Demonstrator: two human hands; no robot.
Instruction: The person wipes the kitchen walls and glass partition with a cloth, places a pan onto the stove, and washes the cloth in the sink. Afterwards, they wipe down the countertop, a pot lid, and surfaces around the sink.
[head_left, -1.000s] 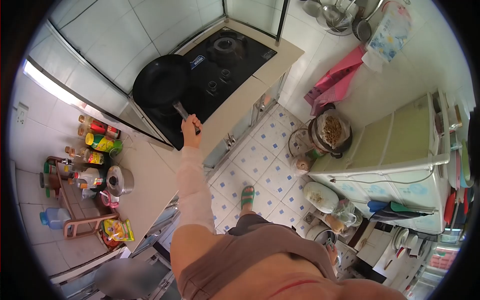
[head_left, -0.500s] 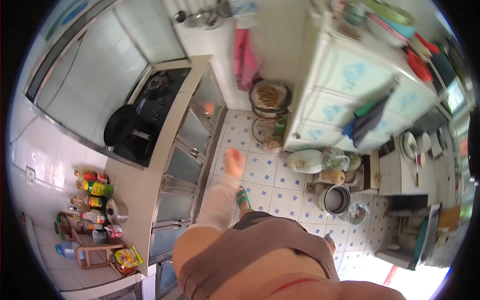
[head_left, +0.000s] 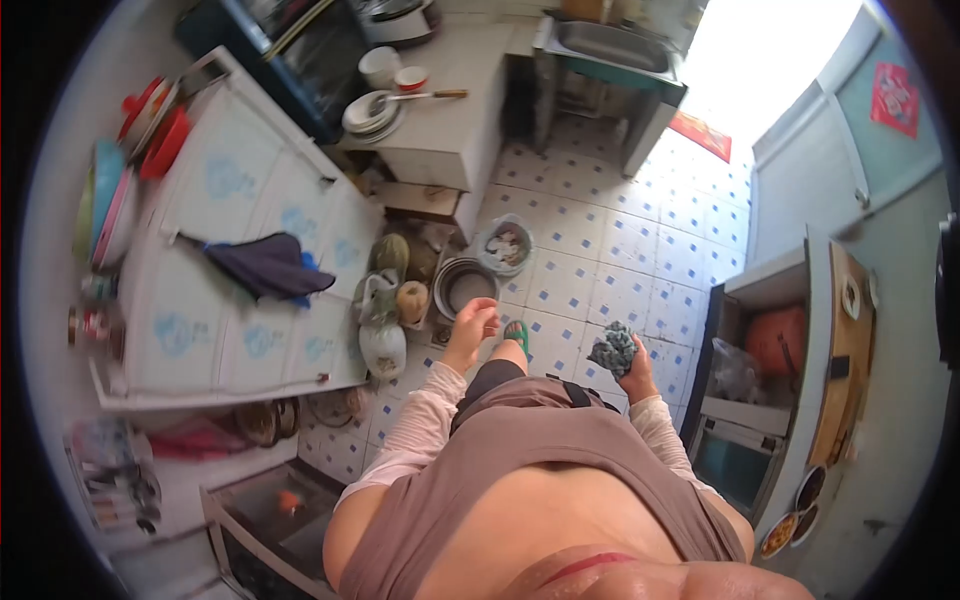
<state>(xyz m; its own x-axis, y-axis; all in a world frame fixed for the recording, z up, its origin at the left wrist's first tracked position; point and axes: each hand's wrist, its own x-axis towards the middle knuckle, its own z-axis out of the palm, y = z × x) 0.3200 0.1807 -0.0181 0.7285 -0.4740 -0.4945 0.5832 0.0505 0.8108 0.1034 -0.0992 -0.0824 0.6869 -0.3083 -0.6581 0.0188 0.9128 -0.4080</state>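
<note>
A crumpled grey-green cloth (head_left: 614, 349) is bunched in my right hand (head_left: 638, 374), whose fingers are closed on it in front of my body at the right. My left hand (head_left: 471, 336) hangs in the air with its fingers loosely bent and a little apart, and nothing shows in it. From this view it overlaps the edge of a round metal pot (head_left: 468, 287) on the floor. A bin with a plastic liner (head_left: 505, 246) stands just beyond that pot.
At the left is a white cabinet (head_left: 160, 330) with a dark cloth (head_left: 262, 265) hanging on it. Plates (head_left: 372, 118) sit on the counter ahead, and a metal sink (head_left: 612, 46) is farther back. An open-fronted cabinet (head_left: 745, 420) stands at the right, beside the tiled floor (head_left: 570, 240).
My view has swung right, from the stove side toward the sink and doorway. My right hand with the cloth has come into view. My left hand stays in front of me, its fingers now bent.
</note>
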